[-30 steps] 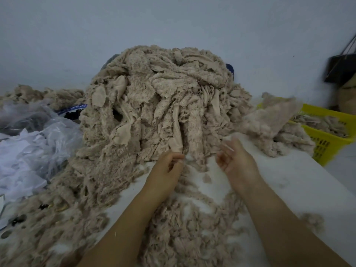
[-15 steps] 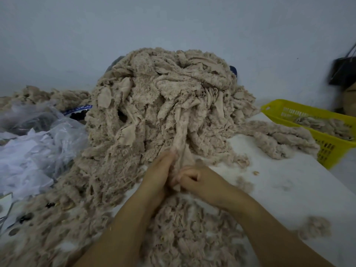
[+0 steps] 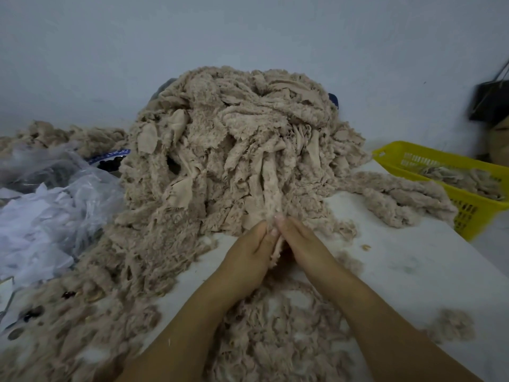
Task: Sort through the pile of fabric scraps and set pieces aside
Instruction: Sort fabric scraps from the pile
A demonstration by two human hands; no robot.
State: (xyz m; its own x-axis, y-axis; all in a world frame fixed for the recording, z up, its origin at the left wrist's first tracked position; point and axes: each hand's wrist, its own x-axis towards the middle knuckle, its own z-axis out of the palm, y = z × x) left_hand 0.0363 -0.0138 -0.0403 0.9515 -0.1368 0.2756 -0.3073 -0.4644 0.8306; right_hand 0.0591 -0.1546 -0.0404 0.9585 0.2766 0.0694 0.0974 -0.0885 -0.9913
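Fingers of both hands close together, pinching one fleecy beige strip between them; thumbs hidden. Left hand and right hand meet at the near foot of the pile. Dial centred on the hands: strip runs up toward 12 o'clock into the main pile of fabric scraps, upper end buried among neighbouring pieces

Risk (judged): strip looks tangled with adjacent strips, so a straight pull toward 6 could drag several out at once or slump the pile face onto the white table. A hold this near the strip's end may slip. Fleece sheds; fluff around the hands could mix into sorted pieces

Loose scraps at 6 o'clock, between the forearms. Rope-like bundle at 2 o'clock, touching the pile

Containers: yellow basket farther out on the same bearing, at the table's edge, holds a shallow layer of similar beige pieces, well below the rim. Clear plastic bag at 9 o'clock holds white material; type not discernible
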